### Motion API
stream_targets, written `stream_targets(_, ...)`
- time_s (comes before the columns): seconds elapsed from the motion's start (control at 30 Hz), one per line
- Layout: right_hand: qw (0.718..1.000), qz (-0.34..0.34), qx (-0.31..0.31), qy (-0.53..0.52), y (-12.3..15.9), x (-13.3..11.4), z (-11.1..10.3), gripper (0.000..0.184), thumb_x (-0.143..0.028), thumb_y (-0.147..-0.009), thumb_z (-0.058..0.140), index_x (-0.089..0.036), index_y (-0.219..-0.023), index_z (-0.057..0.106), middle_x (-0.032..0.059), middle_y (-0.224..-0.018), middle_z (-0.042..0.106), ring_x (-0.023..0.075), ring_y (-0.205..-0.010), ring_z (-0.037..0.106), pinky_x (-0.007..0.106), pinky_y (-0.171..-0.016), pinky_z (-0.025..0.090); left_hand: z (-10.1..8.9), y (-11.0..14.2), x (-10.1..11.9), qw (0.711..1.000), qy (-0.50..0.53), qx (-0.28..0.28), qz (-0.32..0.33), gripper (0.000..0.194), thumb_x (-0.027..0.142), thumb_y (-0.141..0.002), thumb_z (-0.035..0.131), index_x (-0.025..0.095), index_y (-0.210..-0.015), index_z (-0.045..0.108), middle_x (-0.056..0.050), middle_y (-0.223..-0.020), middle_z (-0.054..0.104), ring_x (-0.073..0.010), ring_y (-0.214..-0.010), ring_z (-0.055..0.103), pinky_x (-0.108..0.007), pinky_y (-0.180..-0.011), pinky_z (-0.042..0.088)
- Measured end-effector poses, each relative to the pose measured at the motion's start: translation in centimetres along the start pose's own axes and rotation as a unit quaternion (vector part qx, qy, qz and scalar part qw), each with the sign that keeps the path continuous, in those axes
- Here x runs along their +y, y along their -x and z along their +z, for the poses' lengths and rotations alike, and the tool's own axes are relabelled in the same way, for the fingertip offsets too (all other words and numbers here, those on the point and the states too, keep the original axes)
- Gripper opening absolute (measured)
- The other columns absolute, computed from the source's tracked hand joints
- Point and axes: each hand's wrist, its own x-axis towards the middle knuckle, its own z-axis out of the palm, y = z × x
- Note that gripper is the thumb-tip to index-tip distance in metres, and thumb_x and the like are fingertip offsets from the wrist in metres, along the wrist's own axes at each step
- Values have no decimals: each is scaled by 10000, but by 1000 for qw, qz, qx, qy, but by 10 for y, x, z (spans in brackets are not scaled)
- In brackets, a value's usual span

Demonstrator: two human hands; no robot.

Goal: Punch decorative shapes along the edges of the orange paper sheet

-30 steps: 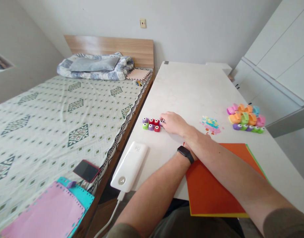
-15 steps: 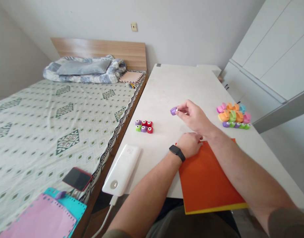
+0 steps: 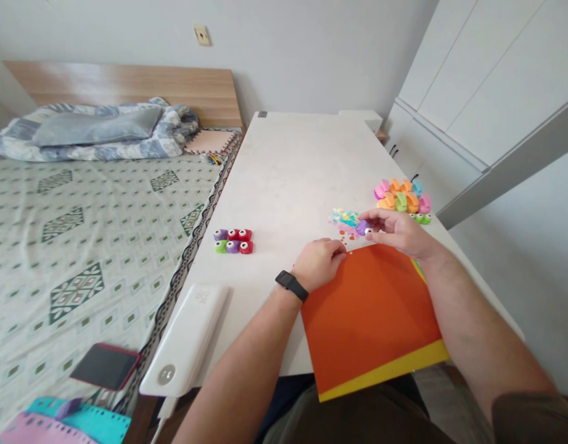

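My right hand (image 3: 397, 231) pinches a small purple craft punch (image 3: 363, 228) just above the top edge of an orange paper sheet (image 3: 371, 308). My left hand (image 3: 318, 262), with a black band on the wrist, has its fingers closed at the sheet's top left edge. Its fingertips on the paper are partly hidden. Under the orange sheet a yellow sheet (image 3: 390, 373) sticks out along the bottom. Small paper confetti (image 3: 346, 217), blue, yellow, pink and orange, lies on the table beside the punch.
Small red, purple and green punches (image 3: 232, 241) stand in two rows at left. Larger colourful punches (image 3: 401, 200) and green ones (image 3: 421, 218) are at right. A white power bank (image 3: 184, 339) with a cable lies by the table's left edge. The bed holds a phone (image 3: 105, 366).
The view has turned right. My right hand has brought the purple punch back toward the orange sheet's top edge. Confetti now shows where my arms blocked it. My left hand stays at the sheet's edge.
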Motion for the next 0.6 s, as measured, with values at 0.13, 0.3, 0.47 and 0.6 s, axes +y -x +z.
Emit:
stream_targets(0.13,991,-28,-34,124,4,1,2,409,-348,-831,767,-238,-1222,729,86,-1139,744,235,-931,677,407,-865,556,-1,-1,2,1000,4,0,-2,162,205,-960,573,194,-970,735,-49,-923,737,-173,-847,675,-278,-809,516)
stream_targets(0.3,987,-32,-48,151,8,1,8,419,-301,-838,724,-280,-1257,718,58,-1156,754,258,-1037,699,414,-924,568,-3,-1,3,1000,7,-2,-4,155,198,-965,569,199,-962,724,-44,-925,735,-169,-856,676,-270,-807,516)
stream_targets(0.47,983,-41,-49,171,11,3,10,442,-273,-843,714,-306,-1284,717,57,-1204,740,273,-1094,692,463,-1019,545,-2,0,4,1000,-1,-1,-3,176,192,-968,554,205,-983,729,-50,-935,736,-177,-873,682,-282,-823,526)
stream_targets(0.6,984,-47,-53,164,13,2,10,436,-273,-850,715,-318,-1284,729,57,-1208,739,275,-1113,694,439,-975,571,-1,0,4,1000,-7,-4,-8,172,180,-960,552,198,-956,723,-51,-929,734,-177,-863,677,-283,-814,526)
